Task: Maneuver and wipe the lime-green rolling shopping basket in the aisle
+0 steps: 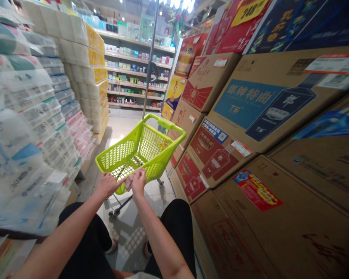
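Note:
A small crumpled, pinkish-grey cloth (128, 183) is between my two hands, at the near end of a lime-green shopping cart (170, 153). My right hand (139, 181) is closed on the cloth's right side, fingers bent. From the left, my left hand (108, 184) reaches to the cloth with thumb and forefinger and appears to pinch its edge. Both hands are in front of the cart's near rim; whether they touch it I cannot tell. The cart's perforated basket is tilted in view, with its handle at the far right.
Stacked cardboard cartons (244, 97) line the right side. Wrapped tissue packs (55, 131) are piled on the left, with taller yellow-and-white packs (90, 77) behind. Beyond the cart, a thin metal post (151, 58) stands before shelves of small goods (133, 71). My knees flank the tiled floor.

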